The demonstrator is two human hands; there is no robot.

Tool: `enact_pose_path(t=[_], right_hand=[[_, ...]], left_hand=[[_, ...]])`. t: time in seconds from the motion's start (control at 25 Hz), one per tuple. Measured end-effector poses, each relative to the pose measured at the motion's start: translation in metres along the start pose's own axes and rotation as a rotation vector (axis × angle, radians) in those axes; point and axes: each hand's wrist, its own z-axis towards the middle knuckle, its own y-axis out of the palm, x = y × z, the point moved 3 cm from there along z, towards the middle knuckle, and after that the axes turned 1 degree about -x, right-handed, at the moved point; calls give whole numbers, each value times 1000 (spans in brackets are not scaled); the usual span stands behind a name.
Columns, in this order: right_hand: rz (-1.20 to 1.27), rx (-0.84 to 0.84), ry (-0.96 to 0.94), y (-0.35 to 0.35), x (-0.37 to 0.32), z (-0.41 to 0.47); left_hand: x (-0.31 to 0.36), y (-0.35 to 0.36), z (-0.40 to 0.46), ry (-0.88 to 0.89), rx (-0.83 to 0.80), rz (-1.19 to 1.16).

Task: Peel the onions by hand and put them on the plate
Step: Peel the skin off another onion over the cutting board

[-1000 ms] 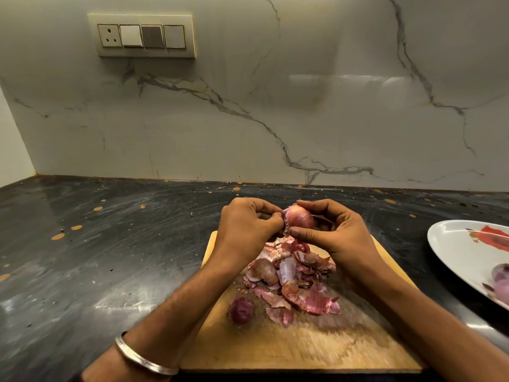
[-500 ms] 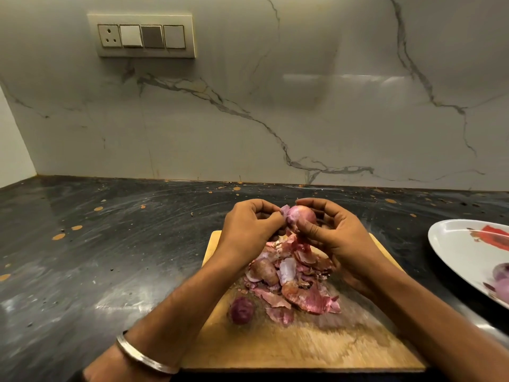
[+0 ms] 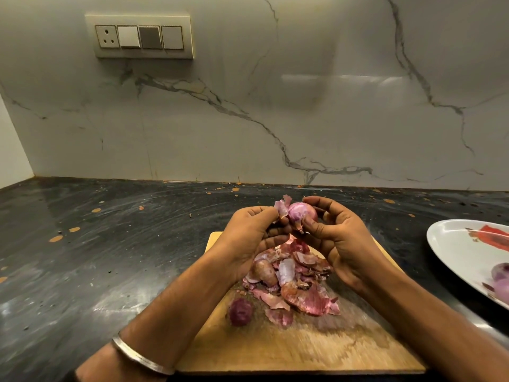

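Observation:
My right hand (image 3: 334,238) grips a small red onion (image 3: 300,212) above the far end of the wooden cutting board (image 3: 303,351). My left hand (image 3: 250,238) pinches a loose flap of pink skin (image 3: 282,206) still hanging at the onion's left side. Under both hands lies a heap of peelings (image 3: 297,285). A brownish unpeeled onion (image 3: 264,271) sits in the heap, and a dark purple onion (image 3: 240,311) rests on the board in front of it. The white plate (image 3: 451,244) at the right edge holds peeled onions (image 3: 501,272).
The board lies on a dark speckled counter (image 3: 110,257) that runs back to a marble wall (image 3: 248,119). A switch panel (image 3: 139,37) is mounted high on the wall at left. The plate carries a red pattern (image 3: 493,235).
The onion has been turned in my right hand, and my left hand has pulled a flap of skin up and away from it. Both hands rose slightly.

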Motion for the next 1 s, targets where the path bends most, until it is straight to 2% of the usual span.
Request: enact_pose_path(t=[0.16,0.28,0.36,0.48,0.68,0.76,0.88,1.0], right_hand=[[65,-3,47,1,0,1],[180,62,71,-5,-4,4],[180,85,61,-7,-7,5],[116,74,54,-6,-6,3],[15,62,31,-4,-6,1],[-8,68,21,-4,-7,0],[-22,63,22,-4,-9,-1],[-58,1,41,0,-7,-3]], left_hand=[[0,2,0,-24,-18,-42],[2,-1,0,-21,16,-96],[1,-2,-1,-10,31,116],[2,2,-4,128,50,657],[5,2,-5,386,50,1083],[9,3,-7,513,84,1083],[15,3,-9,736,114,957],[14,7,-11,791,97,966]])
